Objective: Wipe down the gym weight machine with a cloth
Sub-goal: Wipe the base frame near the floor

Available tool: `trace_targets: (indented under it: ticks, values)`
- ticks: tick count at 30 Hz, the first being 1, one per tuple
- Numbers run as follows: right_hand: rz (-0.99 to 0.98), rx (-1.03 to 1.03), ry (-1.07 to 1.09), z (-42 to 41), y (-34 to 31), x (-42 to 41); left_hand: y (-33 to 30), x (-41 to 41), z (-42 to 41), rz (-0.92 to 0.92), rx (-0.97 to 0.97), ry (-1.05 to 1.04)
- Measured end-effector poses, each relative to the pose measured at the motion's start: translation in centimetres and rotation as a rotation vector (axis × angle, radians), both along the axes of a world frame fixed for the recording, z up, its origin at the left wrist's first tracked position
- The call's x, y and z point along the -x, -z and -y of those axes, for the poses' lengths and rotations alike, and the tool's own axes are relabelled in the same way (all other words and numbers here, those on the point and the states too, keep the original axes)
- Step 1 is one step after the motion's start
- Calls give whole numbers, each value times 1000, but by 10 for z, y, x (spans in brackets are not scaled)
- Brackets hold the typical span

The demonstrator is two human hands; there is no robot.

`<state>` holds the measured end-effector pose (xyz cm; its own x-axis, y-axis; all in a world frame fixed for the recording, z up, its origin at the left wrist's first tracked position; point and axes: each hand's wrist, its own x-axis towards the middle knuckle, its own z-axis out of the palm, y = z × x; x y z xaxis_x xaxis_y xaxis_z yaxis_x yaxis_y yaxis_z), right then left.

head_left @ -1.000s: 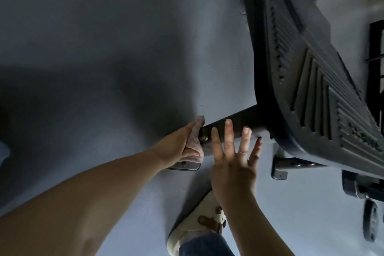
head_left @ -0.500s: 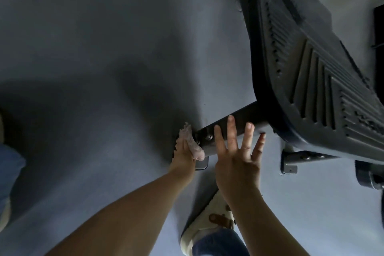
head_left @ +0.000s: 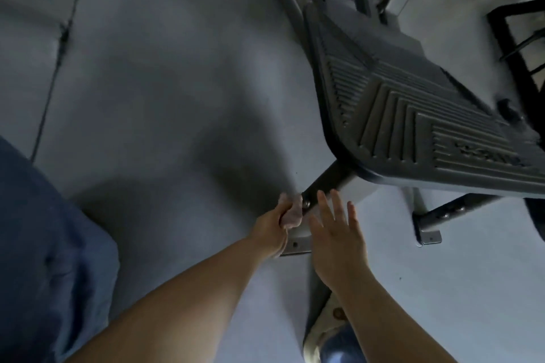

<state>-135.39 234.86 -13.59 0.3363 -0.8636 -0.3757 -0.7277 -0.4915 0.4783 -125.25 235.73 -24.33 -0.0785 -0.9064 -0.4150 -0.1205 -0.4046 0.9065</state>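
The weight machine's ribbed dark footplate (head_left: 418, 127) slopes across the upper right. A dark steel leg (head_left: 324, 183) runs from under it down to a bolted foot bracket (head_left: 296, 244) on the floor. My left hand (head_left: 272, 228) grips a small pale cloth (head_left: 292, 214) and holds it against the lower end of that leg, beside a bolt. My right hand (head_left: 336, 230) hovers just right of the leg with fingers spread and straight, holding nothing.
A second foot bracket (head_left: 429, 236) stands on the grey floor (head_left: 147, 82) to the right. My light shoe (head_left: 324, 324) is below my hands, and my blue-clad knee (head_left: 38, 259) fills the lower left. A black rack (head_left: 519, 23) stands at the upper right.
The view has pulled back and tilted, showing more of the machine's frame. My left hand with the cloth has shifted slightly along the leg's lower end. My right hand has stayed spread beside it.
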Motion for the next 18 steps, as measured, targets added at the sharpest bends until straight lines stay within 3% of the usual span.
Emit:
trace_targets:
  ticks: [4, 9, 12, 18]
  values:
    - [98, -60, 129, -16, -27, -23, -35, -45, 0, 133, 141, 131]
    - [291, 19, 206, -34, -59, -60, -85, -89, -7, 213, 312, 186]
    - [407, 60, 203, -45, -75, -77, -113, -105, -9, 175, 353, 117]
    - [620, 164, 137, -40, -118, -101, -162, -128, 20, 313, 379, -31]
